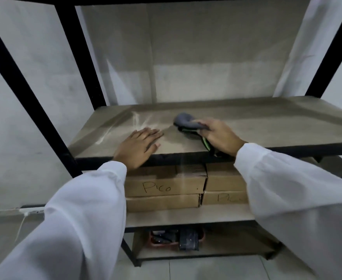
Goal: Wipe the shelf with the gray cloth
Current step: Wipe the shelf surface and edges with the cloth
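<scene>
The shelf (267, 122) is a dusty brown board in a black metal frame, at chest height. My right hand (221, 136) grips the gray cloth (186, 120), which is bunched and pressed on the board near its middle front; a dark part with a green stripe hangs below my fingers over the front edge. My left hand (138, 145) lies flat on the board near the front edge, fingers straight, left of the cloth. Pale smear marks show on the board beyond my left hand.
Black frame posts (79, 57) rise at the left and right. On the lower shelf stand stacked cardboard boxes (164, 188) marked "Pico". A red tray with dark items (176, 237) sits on the bottom shelf. A grey wall is behind.
</scene>
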